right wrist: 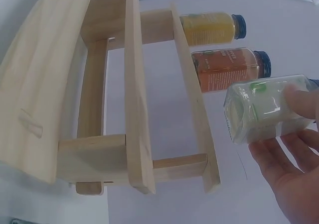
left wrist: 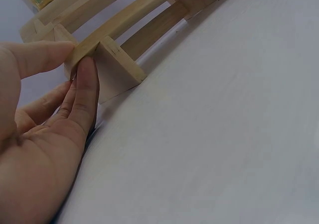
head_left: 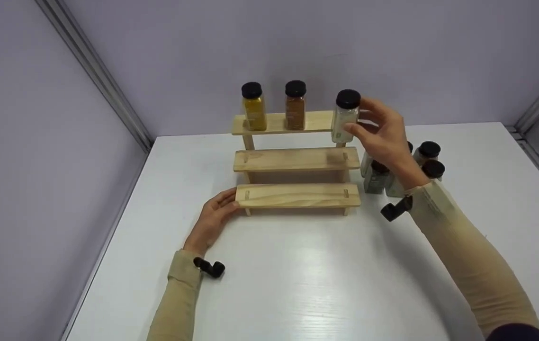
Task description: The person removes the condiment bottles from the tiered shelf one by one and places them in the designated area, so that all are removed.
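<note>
Two hands show in the head view, and from where I stand the right hand (head_left: 383,135) has a pale-filled jar (head_left: 344,121) in its grasp, near upright, by the right end of the top shelf of a three-tier wooden rack (head_left: 298,160). On that shelf, to the jar's left, stand a yellow jar (head_left: 256,116) and a red-brown jar (head_left: 295,113). The left hand (head_left: 213,218) grips the left end of the lowest shelf. More black-capped jars (head_left: 375,181) stand on the white table (head_left: 274,265) beside the rack, partly hidden behind the right arm.

At the left wrist, I see thumb and fingers pinching that shelf's end, next to the rack's leg; part of the yellow jar shows at the upper left.

At the right wrist, thumb and fingers clasp the pale-filled jar, green marks on its side. A gap shows between its base and the top shelf, and the red-brown jar is its nearest neighbour.
</note>
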The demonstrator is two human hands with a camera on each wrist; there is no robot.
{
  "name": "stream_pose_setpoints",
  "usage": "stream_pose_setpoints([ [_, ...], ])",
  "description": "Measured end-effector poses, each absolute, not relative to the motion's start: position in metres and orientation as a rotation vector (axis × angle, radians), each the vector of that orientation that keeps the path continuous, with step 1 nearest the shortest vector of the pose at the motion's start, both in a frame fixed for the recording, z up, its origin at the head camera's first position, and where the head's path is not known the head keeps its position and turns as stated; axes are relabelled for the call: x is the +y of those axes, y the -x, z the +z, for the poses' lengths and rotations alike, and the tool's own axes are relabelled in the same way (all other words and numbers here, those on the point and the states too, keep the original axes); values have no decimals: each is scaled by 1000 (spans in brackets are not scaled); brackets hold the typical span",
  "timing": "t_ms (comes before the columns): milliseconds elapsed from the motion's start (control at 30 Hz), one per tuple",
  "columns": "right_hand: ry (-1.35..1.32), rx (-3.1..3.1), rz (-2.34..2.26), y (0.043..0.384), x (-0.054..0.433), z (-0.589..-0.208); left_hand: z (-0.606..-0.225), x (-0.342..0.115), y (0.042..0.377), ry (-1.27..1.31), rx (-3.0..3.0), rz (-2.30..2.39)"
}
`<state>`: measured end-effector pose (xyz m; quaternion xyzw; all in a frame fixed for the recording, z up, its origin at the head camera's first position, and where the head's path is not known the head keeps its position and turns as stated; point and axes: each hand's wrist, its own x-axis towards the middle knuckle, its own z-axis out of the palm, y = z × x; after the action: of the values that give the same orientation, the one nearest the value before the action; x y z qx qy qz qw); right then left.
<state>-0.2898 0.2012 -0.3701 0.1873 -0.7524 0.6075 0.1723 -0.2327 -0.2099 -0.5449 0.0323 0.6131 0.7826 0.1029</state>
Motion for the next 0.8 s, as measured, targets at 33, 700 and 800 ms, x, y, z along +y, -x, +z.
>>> stream_pose_setpoints([
  [33, -525, -2141, 1725, 288, 203, -370, -545, -210, 233, -96, 1807, 2310],
  [700, -528, -2186, 1659, 256, 231, -386, -544, -211, 231, -87, 1813, 2301],
  [800, -537, -2188, 1657, 254, 234, -389, -544, -210, 232, -97, 1808, 2303],
])
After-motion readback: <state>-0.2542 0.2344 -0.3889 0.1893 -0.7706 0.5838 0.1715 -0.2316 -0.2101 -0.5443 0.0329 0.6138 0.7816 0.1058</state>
